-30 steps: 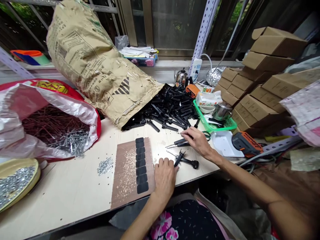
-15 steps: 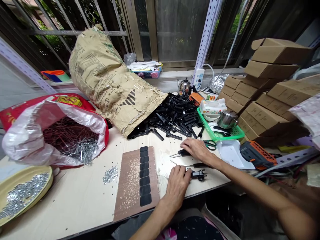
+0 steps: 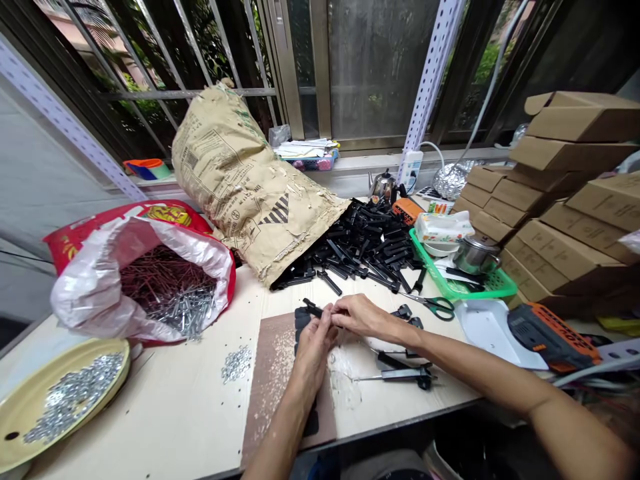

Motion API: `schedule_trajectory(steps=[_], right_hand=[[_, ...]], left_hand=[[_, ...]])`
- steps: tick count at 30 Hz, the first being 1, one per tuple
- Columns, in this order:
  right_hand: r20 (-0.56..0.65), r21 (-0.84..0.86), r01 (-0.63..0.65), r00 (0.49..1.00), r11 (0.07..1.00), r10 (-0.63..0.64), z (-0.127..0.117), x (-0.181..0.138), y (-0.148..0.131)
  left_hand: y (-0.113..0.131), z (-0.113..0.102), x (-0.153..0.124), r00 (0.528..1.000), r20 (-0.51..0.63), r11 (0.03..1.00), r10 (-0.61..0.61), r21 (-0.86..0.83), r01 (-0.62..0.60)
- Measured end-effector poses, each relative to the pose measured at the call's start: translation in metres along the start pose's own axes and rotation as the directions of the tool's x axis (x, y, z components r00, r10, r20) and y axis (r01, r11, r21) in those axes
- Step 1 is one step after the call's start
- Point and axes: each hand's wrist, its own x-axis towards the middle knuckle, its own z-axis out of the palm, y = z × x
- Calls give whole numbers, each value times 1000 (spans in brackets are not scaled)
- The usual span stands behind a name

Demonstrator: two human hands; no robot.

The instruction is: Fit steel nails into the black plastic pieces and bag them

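My left hand (image 3: 315, 340) is closed round a black plastic part (image 3: 313, 307), whose end juts out past the fingertips above the brown board (image 3: 270, 373). Pinched fingers of my right hand (image 3: 363, 315) meet the left at the part's near end; what lies between them is hidden. Beneath my left hand and forearm runs a column of black pads (image 3: 311, 423), partly covered. To the right on the table lie several black parts (image 3: 407, 375), with thin metal rods reaching left from them.
A heap of black parts (image 3: 370, 237) spills from a paper sack (image 3: 240, 193). Scissors (image 3: 440, 308) lie near a green basket (image 3: 460, 293). On the left are a bag of screws (image 3: 80, 300), a yellow dish (image 3: 15, 427) and loose metal bits (image 3: 237, 364). Cardboard boxes (image 3: 565, 260) stand right.
Both hands have come together over the board's right edge, with a black part now lifted in the left. Earlier they were apart over the parts on the right. The view has shifted.
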Motion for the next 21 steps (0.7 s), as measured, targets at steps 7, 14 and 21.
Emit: schedule_trajectory(steps=[7,14,21], right_hand=[[-259,-113,-262,939,958,226,12,55,25],[-165,209,43,986,977,-8,19,42,-12],[-241,-293,-405,908,866,342,-4,73,20]], left_hand=[[24,-23,15,978,-183,988,101,-94,-120],[30,-15,28,1000,4,988,-8,-152,8],[37,-28,34,997,-81,990,14,-137,-25]])
